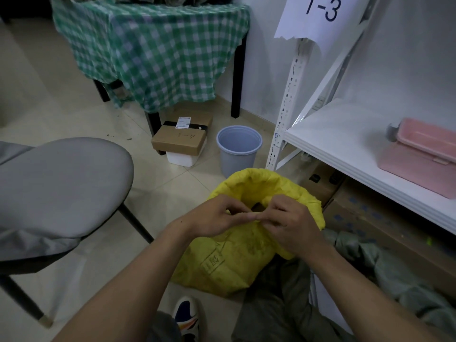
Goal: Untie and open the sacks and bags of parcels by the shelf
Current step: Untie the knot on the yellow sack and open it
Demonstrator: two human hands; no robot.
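Note:
A yellow plastic sack (pixel 229 257) stands on the floor beside the white shelf (pixel 345 149). Its top is gathered into a puffed collar, with a small dark gap in the middle. My left hand (pixel 214 215) and my right hand (pixel 288 220) meet over that gap, fingers curled and pinching the gathered plastic at the sack's mouth. The fingertips of both hands touch. A grey-green sack (pixel 385 270) lies on the floor to the right, partly under the shelf. What the yellow sack holds is hidden.
A grey chair (pixel 64 191) stands at the left. Behind are a table under a green checked cloth (pixel 153 48), stacked cardboard boxes (pixel 180 139) and a grey bucket (pixel 238 149). A pink box (pixel 424 154) sits on the shelf, with cartons (pixel 370 218) below it. My shoe (pixel 187 317) is near the sack.

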